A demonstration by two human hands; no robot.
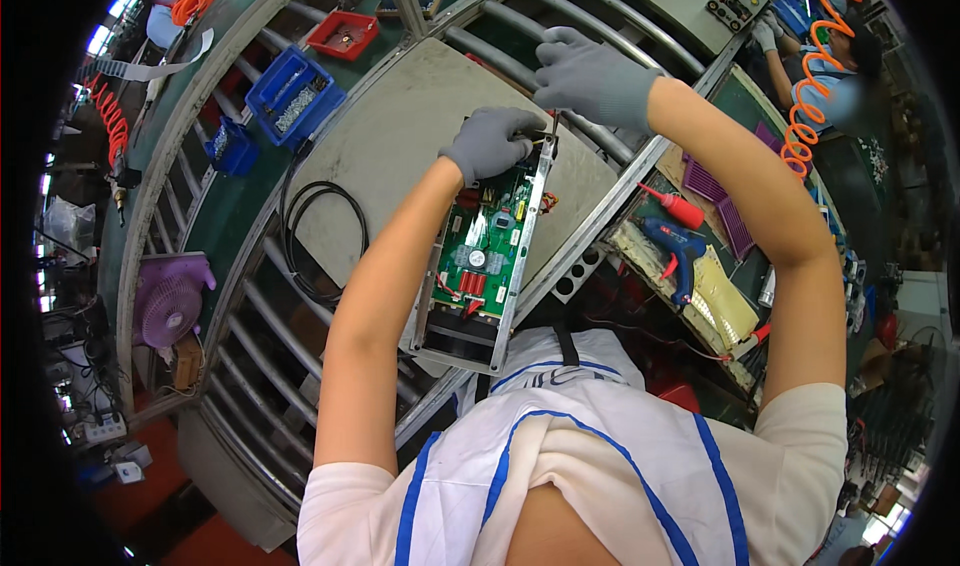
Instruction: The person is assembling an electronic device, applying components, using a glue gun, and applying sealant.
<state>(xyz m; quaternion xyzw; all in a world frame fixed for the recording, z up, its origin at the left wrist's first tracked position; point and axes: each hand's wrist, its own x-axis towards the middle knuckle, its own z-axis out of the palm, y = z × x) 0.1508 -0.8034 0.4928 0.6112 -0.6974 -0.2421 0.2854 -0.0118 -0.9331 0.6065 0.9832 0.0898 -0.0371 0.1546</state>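
Observation:
A long metal chassis [522, 251] with a green circuit board [505, 236] inside lies on a grey board over the rollers, its near end toward my body. My left hand [490, 144], in a grey glove, rests at the chassis's far end. Its fingers are bent together beside some thin wires, and what they pinch is hidden. Just beyond and to the right, my right hand [595, 78], also gloved, is raised with curled fingers. A thin dark shaft [555, 122] shows below those fingers at the chassis corner; whatever is inside the hand cannot be made out.
A black cable coil [325, 241] lies left of the chassis. Blue bins [293, 96] of small metal parts and a red tray [343, 34] stand beyond. On the right are a blue glue gun [675, 256], a red bottle [675, 206] and purple trays [725, 201]. Another person works at far right.

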